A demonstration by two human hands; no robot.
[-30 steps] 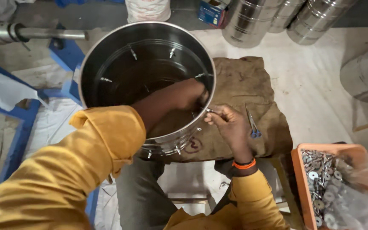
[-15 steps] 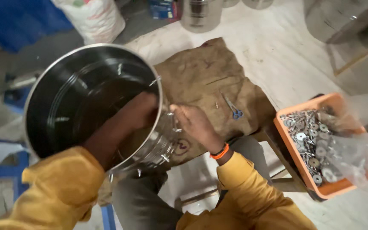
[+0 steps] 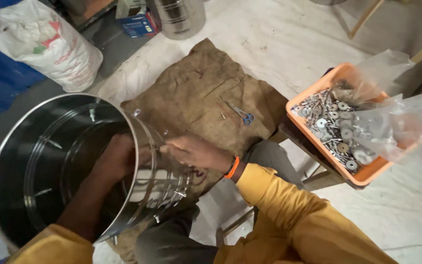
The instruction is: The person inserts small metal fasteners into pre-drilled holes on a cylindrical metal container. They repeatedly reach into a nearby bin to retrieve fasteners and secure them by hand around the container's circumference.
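The steel drum [image 3: 50, 166] lies tilted across your lap, its open mouth towards you. Beyond it the burlap cloth [image 3: 206, 93] covers the floor; right of the drum sits an orange tray [image 3: 318, 156] of screws and washers. Your left hand [image 3: 118, 159] presses inside the drum wall, grip hidden; your right hand [image 3: 194, 151] pinches a fastener on its outer rim. Small blue scissors [image 3: 242, 116] lie on the cloth.

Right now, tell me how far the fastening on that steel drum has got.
Done: several fasteners already poke through the steel drum's wall, inside and along its outer band. In hand: the left hand reaches inside the drum while the right hand works at one spot on the outside wall. Left: I cannot tell how many points remain; the orange tray holds plenty of screws and washers, and the scissors lie unused on the burlap.
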